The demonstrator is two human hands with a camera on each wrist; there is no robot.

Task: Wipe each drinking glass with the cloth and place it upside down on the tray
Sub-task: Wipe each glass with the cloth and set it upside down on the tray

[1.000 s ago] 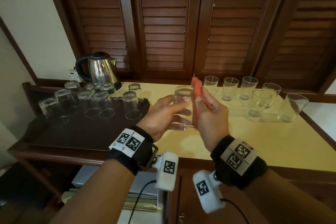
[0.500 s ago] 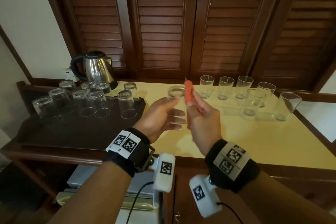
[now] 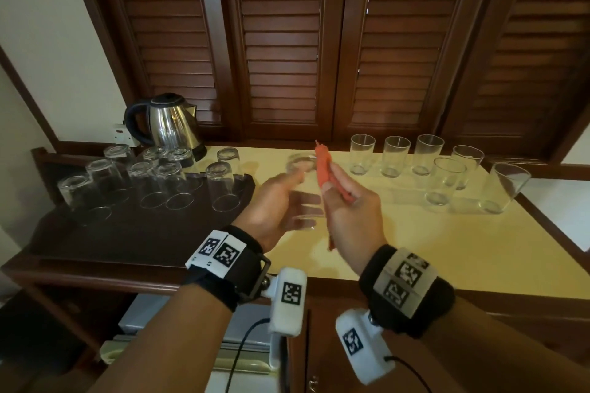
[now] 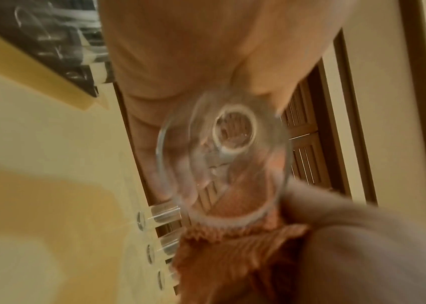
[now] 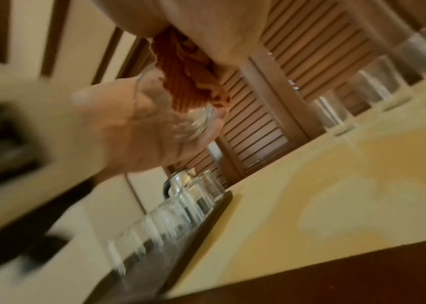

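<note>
My left hand grips a clear drinking glass above the yellow counter, its base tilted up and away. In the left wrist view I look into the glass's open rim. My right hand pinches an orange cloth and holds it against the glass's right side. The right wrist view shows the cloth lying on the glass. The dark tray at the left carries several glasses standing upside down. Several upright glasses stand on the counter at the right.
A steel kettle stands behind the tray by the wall. Louvred wooden doors close off the back. The yellow counter ends in a dark wooden edge near me, with a cabinet below.
Both hands stay in about the same place. The cloth has shifted along the glass's right side, and the glass shows motion blur in my left hand.
</note>
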